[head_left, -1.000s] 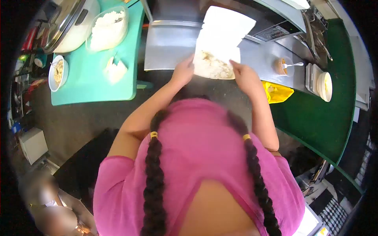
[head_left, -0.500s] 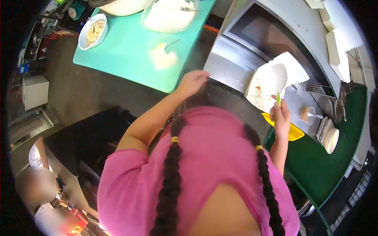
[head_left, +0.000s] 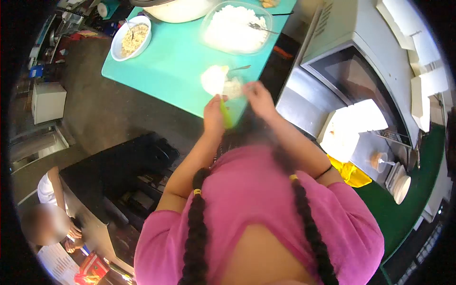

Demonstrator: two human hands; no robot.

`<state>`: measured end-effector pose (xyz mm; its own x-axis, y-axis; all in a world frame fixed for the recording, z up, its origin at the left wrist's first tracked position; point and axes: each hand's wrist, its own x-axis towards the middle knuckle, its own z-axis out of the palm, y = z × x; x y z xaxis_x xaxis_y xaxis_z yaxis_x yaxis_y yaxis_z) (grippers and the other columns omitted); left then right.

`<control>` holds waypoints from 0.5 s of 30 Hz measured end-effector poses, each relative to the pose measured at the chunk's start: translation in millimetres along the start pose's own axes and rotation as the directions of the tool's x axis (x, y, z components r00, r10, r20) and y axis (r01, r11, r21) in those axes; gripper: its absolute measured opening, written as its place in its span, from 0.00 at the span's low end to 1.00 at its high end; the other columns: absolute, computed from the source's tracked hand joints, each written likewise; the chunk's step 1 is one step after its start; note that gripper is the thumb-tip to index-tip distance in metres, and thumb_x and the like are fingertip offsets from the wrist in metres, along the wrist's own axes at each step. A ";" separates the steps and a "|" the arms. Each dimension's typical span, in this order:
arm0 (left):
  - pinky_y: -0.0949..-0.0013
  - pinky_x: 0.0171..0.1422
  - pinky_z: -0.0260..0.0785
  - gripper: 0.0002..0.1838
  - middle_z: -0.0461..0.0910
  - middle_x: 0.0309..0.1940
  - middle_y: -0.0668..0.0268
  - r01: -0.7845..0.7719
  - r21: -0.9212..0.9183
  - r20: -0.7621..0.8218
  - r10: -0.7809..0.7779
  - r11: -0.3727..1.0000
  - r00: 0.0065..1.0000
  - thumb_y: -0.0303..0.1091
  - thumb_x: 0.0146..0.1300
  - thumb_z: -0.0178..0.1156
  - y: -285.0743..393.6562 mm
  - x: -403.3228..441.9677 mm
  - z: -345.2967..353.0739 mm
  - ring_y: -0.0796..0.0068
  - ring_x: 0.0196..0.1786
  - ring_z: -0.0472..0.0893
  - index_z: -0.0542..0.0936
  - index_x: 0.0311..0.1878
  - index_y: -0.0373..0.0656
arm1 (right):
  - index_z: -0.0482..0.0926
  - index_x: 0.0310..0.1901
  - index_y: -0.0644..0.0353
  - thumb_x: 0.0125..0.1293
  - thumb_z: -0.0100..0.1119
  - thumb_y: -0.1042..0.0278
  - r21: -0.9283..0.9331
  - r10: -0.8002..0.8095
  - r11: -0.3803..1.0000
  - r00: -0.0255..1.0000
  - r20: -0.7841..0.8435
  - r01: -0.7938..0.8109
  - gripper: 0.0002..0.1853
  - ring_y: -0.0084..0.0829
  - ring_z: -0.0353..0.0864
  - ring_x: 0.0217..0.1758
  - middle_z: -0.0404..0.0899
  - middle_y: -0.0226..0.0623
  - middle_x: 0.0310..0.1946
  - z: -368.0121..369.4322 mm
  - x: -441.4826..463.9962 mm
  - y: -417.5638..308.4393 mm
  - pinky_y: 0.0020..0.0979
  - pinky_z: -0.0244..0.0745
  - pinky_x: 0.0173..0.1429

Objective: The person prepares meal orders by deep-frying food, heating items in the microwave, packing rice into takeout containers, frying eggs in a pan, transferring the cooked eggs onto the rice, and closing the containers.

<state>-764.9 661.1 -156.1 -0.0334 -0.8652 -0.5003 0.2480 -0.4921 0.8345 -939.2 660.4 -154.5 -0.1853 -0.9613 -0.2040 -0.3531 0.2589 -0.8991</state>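
Note:
My left hand is closed at the front edge of the turquoise table, with a slim bright green object in its fingers; its kind is unclear. My right hand is beside it, blurred, fingers curled together at the side of a pale, see-through lump. What those fingers pinch is hidden. Touching the lump is a round white item, with a utensil handle sticking out behind it. Farther back stands a clear tub of white rice with a spoon in it.
A white bowl of crumbly food stands on the turquoise table. To the right are a microwave on a steel counter, an open white foam box, a yellow cloth and a small cup. Another person is at lower left.
My right hand has left the foam box and come over to the table. The green object was in my right hand and is now at my left. My left hand has moved slightly down and left.

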 end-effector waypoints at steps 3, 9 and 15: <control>0.64 0.50 0.74 0.19 0.81 0.43 0.61 -0.090 0.056 -0.202 0.100 0.994 0.974 0.42 0.78 0.46 7.1 15.7 -40.1 0.69 0.44 0.79 0.80 0.42 0.38 | 0.73 0.56 0.65 0.64 0.68 0.52 0.218 0.239 0.956 0.952 -0.194 -0.196 0.28 0.27 0.76 0.29 0.77 0.34 0.26 19.1 68.2 39.7 0.31 0.73 0.35; 0.67 0.46 0.74 0.18 0.81 0.38 0.65 -0.132 0.126 -0.320 0.166 0.983 0.933 0.43 0.78 0.48 10.7 5.7 -93.2 0.74 0.39 0.79 0.81 0.42 0.39 | 0.79 0.49 0.64 0.70 0.62 0.57 0.311 0.249 0.927 0.965 -0.085 -0.212 0.18 0.21 0.74 0.29 0.77 0.29 0.28 50.6 121.4 80.9 0.26 0.70 0.30; 0.71 0.43 0.73 0.18 0.81 0.36 0.67 -0.119 0.149 -0.347 0.165 0.982 0.923 0.43 0.78 0.49 -6.9 -4.5 -116.8 0.77 0.36 0.78 0.81 0.42 0.39 | 0.80 0.46 0.65 0.75 0.51 0.63 0.289 0.165 0.953 0.957 -0.237 -0.092 0.14 0.20 0.76 0.29 0.84 0.33 0.33 59.4 109.5 66.2 0.27 0.74 0.31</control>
<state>-653.3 679.7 -186.5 0.3459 -0.8467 -0.4044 0.1034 -0.3939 0.9133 -928.4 566.7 -259.4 -0.4532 -0.8552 -0.2514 -0.0544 0.3080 -0.9498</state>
